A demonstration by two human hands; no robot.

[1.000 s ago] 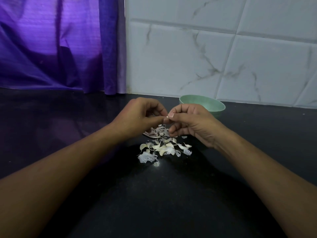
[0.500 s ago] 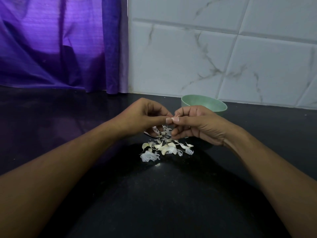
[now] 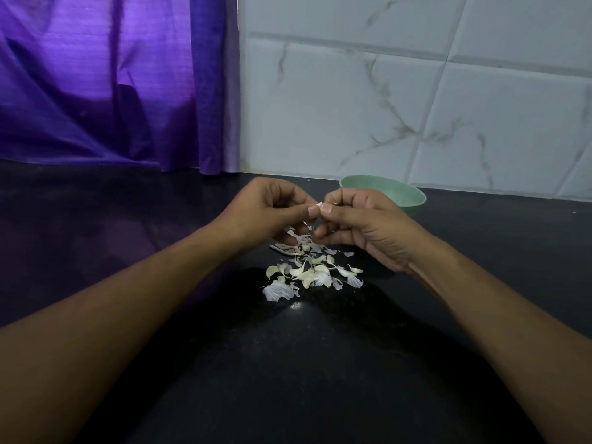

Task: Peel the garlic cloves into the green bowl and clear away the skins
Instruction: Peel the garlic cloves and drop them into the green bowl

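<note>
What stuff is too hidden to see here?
Head view only:
Inside of the green bowl: hidden by its own wall and the right hand.
The garlic clove: tiny, pinched under fingertips of the left hand and right hand.
The skins: far part hidden behind the hands; whole cloves among them cannot be told.

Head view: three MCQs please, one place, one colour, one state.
1. Where is the green bowl? A) behind the right hand, near the tiled wall B) at the far left C) nearest the camera
2. The curtain is: A) red B) purple C) white
3. The left hand and right hand are: A) open and flat B) pinching one garlic piece together C) lifting the bowl
A: its rim shows past the right knuckles. B: purple fabric, upper left. B: both thumbs meet on the white bit.
</note>
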